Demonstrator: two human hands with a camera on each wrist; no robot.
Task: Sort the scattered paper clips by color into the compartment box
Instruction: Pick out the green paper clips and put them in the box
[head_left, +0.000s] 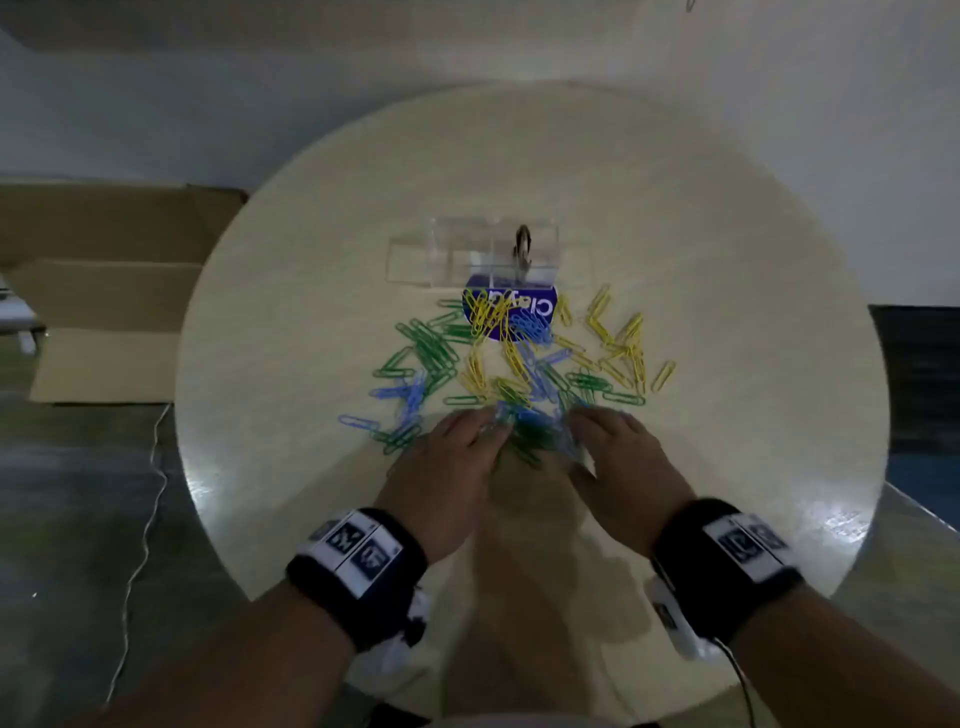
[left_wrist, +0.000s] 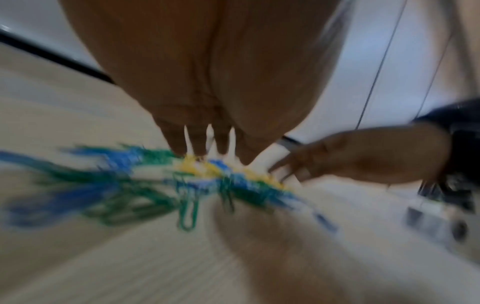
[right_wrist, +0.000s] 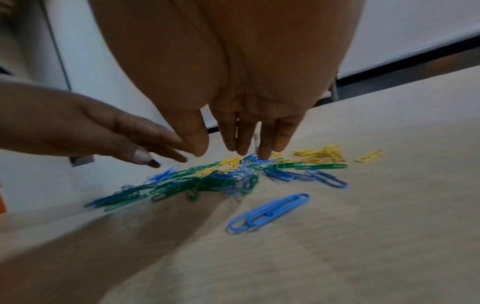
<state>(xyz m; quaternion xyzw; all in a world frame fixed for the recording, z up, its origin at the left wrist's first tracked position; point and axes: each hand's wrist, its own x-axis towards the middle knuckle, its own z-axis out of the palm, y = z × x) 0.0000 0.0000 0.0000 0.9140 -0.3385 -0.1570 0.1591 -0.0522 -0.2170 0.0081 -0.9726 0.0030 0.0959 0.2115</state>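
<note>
Sorting not begun: left hand (head_left: 447, 457) and right hand (head_left: 621, 457), fingers straight and holding nothing, rest on mixed paper clips (head_left: 514, 364) near the table's (head_left: 260, 322) middle. Compartment box (head_left: 470, 257) toward the far edge looks unfilled; next, pinch out one colour.

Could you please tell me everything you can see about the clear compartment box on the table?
The compartment box looks like clear plastic, low and rectangular, with thin inner walls dividing it into several sections. It stands upright on the round table, beyond the scattered paper clips. Its near right corner sits at the edge of a blue round label. A dark ring-shaped object shows at its right part; what it is cannot be told. No colored clips appear inside. Neither hand touches it.
</note>
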